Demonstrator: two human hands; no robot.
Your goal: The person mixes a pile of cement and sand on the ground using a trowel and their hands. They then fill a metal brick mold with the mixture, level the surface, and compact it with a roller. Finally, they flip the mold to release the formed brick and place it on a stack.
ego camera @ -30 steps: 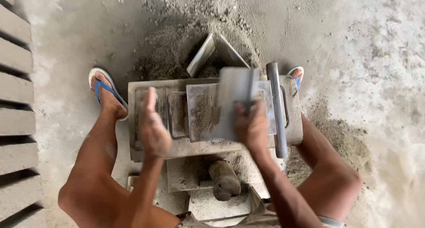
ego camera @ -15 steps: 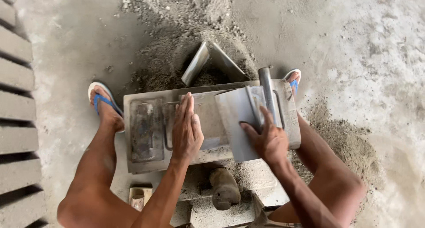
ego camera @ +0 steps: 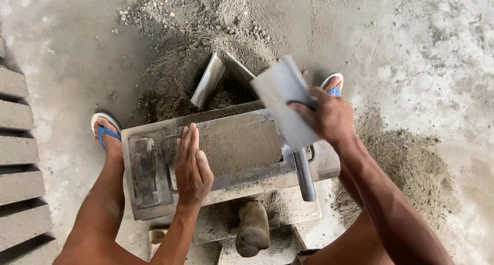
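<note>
Block mould [ego camera: 226,159], grey metal, crusted, sits on the concrete floor [ego camera: 422,49] between two feet in blue sandals; damp grey mix fills its middle cavity. Sand heap [ego camera: 206,44] lies beyond the mould's far edge, a metal scoop [ego camera: 208,81] sunk in it. Cast blocks [ego camera: 18,157] lie in a row along the floor's left edge. Flat plate [ego camera: 285,103], blurred, tilted above the mould's right end. Right hand [ego camera: 329,118] clenches round the plate's handle. Left hand [ego camera: 191,165] lies flat, fingers pressed together, on the mould's top. Round metal bar [ego camera: 303,175] crosses the mould's near right edge.
</note>
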